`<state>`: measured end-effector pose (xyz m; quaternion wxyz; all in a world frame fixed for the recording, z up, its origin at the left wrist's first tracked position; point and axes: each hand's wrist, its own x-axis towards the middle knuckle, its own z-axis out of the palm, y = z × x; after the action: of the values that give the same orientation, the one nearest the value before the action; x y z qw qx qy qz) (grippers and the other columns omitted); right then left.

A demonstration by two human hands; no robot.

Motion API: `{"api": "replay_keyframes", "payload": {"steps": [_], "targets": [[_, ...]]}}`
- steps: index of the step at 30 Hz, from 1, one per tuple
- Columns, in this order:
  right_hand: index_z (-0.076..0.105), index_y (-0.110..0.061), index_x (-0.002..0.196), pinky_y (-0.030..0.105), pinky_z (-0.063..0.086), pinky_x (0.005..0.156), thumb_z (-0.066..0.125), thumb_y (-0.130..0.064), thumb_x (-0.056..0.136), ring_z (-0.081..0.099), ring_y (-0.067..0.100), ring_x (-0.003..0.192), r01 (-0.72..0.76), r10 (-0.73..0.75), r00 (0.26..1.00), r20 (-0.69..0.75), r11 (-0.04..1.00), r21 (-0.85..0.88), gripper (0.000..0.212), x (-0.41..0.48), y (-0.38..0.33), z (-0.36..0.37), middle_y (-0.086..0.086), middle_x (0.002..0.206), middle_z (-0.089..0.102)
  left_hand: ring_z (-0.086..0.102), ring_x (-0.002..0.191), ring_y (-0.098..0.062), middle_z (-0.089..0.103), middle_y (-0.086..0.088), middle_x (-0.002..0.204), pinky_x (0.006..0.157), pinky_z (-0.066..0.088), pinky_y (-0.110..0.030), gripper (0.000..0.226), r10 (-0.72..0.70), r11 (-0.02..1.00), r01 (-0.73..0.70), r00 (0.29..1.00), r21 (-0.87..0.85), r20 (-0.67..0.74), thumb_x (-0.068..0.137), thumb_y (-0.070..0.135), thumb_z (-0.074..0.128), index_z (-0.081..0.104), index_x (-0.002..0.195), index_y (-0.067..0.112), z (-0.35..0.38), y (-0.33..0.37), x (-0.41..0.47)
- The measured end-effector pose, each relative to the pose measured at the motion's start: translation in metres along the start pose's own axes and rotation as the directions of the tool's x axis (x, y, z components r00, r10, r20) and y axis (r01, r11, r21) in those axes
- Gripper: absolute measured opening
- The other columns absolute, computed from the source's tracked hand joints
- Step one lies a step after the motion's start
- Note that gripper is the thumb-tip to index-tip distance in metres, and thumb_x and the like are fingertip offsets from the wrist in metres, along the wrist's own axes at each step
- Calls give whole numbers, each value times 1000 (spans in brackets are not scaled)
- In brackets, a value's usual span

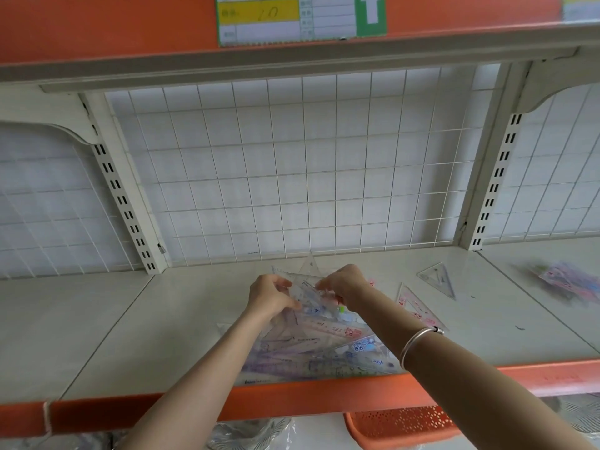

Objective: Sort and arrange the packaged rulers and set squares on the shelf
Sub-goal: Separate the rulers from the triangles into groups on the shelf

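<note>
- Packaged set square (pixel 303 282), in the head view, is hanging just above the pile of packaged rulers (pixel 318 349), which is lying mid-shelf and reaching the near edge of the shelf (pixel 146 326).
- The left hand (pixel 269 297) is pinching the packet's left edge with curled fingers. The right hand (pixel 344 284) is gripping its right edge between thumb and fingertips.
- The step in hand is probably separating this triangle from the mixed pile. It is likely going best if both hands are lifting it level and clear, so the slippery wrappers underneath are not sliding along with it.
- A clear set square (pixel 438 279) and a pink-printed set square (pixel 415 306) are lying apart to the right of the pile. That side is looking like the sensible place for gathering triangles, with the long rulers squared up along the near edge.
- Both forearms are covering parts of the pile, and the transparent wrappers are overlapping, so the number of packets is not showing.
- Whether the hands are holding one packet or two is not showing either.
- The packets at the far right (pixel 565 280) are blurring into pink and blue smears.
- The price label (pixel 292 17) overhead is too soft for reading.
</note>
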<state>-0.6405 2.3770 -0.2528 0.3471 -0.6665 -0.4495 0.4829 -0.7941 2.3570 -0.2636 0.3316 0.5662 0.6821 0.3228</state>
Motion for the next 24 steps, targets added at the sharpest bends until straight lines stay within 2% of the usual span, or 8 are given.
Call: {"api": "replay_keyframes", "payload": {"steps": [3,6,8,10,15,16,20,24], "targets": [[67,11,92,31,50,61,79,-3,72,61,28,67,-13,14,1000,28,1000,-16,28,-2,0,4,20,82,66,60,92,-20,66,-6,99,72,43,-24,50,-33,997,34,999,-76,16,58,2,88,67,102,10,0,-1,1],[66,10,99,27,50,58,75,-4,75,57,19,62,18,-14,999,50,997,-79,29,-6,0,6,13,74,62,60,94,-20,65,-3,94,74,44,-23,48,-24,996,25,1000,-88,4,60,-3,85,66,102,9,-1,-2,2],[67,11,97,28,51,62,76,-4,74,59,22,67,51,-49,999,22,993,-104,29,-7,0,5,15,78,63,61,95,-20,65,-3,95,77,44,-23,49,-10,996,10,1000,-88,7,61,-3,84,67,105,10,-2,-5,1],[67,12,96,26,48,59,77,-5,75,57,21,66,80,-80,997,1,990,-119,29,-10,0,3,17,80,63,62,98,-20,67,-5,99,79,47,-24,50,1,994,0,1000,-107,6,61,-3,84,68,106,10,-3,-9,1],[73,5,94,18,42,53,76,-6,76,56,12,65,152,-151,988,19,972,-177,22,-19,4,3,14,90,71,63,91,-21,68,-8,97,74,53,-25,52,21,987,-21,1000,-161,1,60,-5,85,68,107,7,-4,-15,-2],[73,4,94,18,43,54,75,-6,76,57,12,66,163,-162,987,23,971,-178,21,-20,5,5,13,89,70,63,89,-20,68,-8,96,71,53,-24,53,28,985,-28,1000,-168,-1,60,-6,84,68,109,6,-4,-16,-3],[72,3,95,27,50,77,74,-4,77,64,22,87,156,-155,988,18,981,-118,19,-20,8,11,14,95,71,62,80,-14,67,-5,93,60,47,-12,55,42,982,-44,999,-183,-15,60,-6,84,67,110,7,-3,-15,-8],[72,3,96,25,45,74,72,-1,78,58,17,79,146,-145,989,25,987,-60,19,-20,10,9,12,90,68,60,74,-8,64,-4,93,53,47,-7,55,51,977,-55,998,-207,-24,61,-8,83,66,112,6,-1,-16,-11]]}}
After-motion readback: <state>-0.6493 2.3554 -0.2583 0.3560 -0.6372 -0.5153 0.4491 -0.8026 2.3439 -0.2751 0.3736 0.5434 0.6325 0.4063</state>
